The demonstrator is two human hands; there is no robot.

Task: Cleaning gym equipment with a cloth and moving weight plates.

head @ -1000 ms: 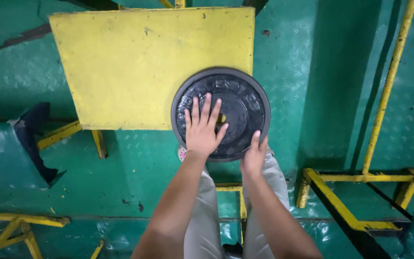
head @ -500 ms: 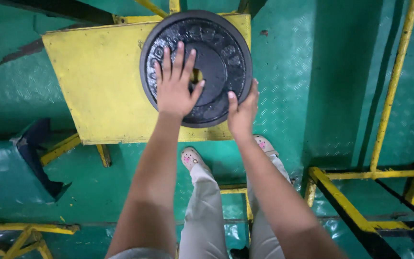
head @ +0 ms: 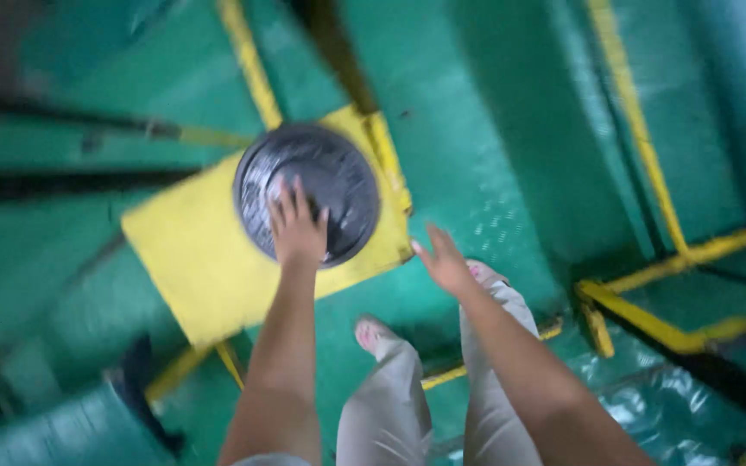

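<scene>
- Left hand (head: 298, 231) lying flat, fingers spread, on the near part of the black weight plate (head: 307, 192); pressing, not gripping.
- Right hand (head: 443, 258) hanging open in the air, holding nothing, off the plate's rim since half a second ago.
- Weight plate resting on the yellow board (head: 209, 259), near its far corner.
- Showing no readable labels; view blurred and swung round since before.
- Standing on green patterned floor (head: 494, 155), yellow rails (head: 658, 267) to the right.

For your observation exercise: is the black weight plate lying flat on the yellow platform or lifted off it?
Apparently flat: the weight plate sits within the yellow platform, left hand on top, right hand off it. Blur hides contact.
</scene>
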